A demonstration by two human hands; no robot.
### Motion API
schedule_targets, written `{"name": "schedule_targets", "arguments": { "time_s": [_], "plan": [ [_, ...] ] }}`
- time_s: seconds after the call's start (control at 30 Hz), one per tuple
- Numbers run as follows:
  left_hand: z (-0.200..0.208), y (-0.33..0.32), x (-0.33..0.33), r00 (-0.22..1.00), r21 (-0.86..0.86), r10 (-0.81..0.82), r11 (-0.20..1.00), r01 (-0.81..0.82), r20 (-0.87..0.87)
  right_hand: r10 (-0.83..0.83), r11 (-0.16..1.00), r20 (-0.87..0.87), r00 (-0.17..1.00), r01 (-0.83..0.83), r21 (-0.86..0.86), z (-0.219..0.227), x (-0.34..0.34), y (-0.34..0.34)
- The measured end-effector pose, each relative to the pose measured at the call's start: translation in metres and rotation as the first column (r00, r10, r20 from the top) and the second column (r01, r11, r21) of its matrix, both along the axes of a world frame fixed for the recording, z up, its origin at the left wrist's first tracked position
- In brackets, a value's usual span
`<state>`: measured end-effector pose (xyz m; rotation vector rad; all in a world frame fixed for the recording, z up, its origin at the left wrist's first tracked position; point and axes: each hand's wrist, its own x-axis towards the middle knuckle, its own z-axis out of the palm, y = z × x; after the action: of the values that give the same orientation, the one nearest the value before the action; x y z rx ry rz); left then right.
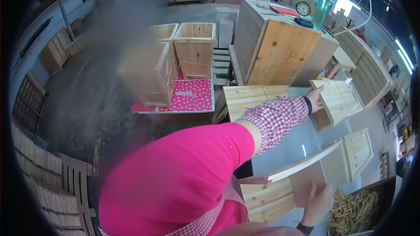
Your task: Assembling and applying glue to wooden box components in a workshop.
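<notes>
My left arm, in a checkered sleeve cover, reaches across the workbench [280, 161]. At its end my left hand [314, 99] is closed on the near-left edge of the top wooden panel [337, 97] of a small stack. My right hand [318, 204] is lower down, beside a grey-brown board [306, 183] and a pale wooden panel [267, 201]. Its thumb stands up, apart from the fingers, and nothing shows in its grasp. A long wooden strip [302, 162] slants above these boards, and another pale panel [359, 150] leans at its far end.
A box of curled tan strips [354, 207] sits by my right hand. More pale panels [245, 98] lie on the bench's left. Beyond stands a large cabinet [282, 52] with a clock [302, 8] and bottle [323, 11]. Open wooden boxes [194, 54] stand on a pink-patterned platform [192, 96].
</notes>
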<state>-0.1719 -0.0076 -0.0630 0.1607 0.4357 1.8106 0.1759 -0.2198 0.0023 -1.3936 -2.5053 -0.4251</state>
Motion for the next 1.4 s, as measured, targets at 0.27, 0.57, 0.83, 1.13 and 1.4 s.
{"name": "schedule_targets", "arguments": {
  "time_s": [0.27,0.57,0.83,1.13,1.4],
  "plan": [
    [0.044,-0.003,0.021,0.987,-0.027,-0.157,0.987,0.156,-0.034,-0.01,1.0,0.005,1.0,0.01,0.009,0.005,0.007,0.0],
    [0.117,-0.147,0.082,0.901,0.382,-0.419,0.819,0.428,-0.11,0.379,0.924,-0.647,0.662,-0.235,0.301,0.018,-0.052,-0.032],
    [0.163,-0.302,0.201,0.649,0.416,-0.67,0.507,0.755,-0.361,0.145,0.989,-0.873,-0.466,0.067,0.129,0.068,-0.07,-0.109],
    [0.141,-0.223,0.153,-0.027,-0.052,-0.115,0.221,0.974,-0.993,-0.367,0.418,-0.53,0.765,0.644,0.641,-0.039,0.124,-0.116],
    [0.149,-0.049,0.079,0.008,-0.222,-0.259,0.843,0.489,-0.966,-0.058,0.858,-0.991,-0.12,0.501,-0.111,-0.078,0.112,-0.136]
  ]
}}
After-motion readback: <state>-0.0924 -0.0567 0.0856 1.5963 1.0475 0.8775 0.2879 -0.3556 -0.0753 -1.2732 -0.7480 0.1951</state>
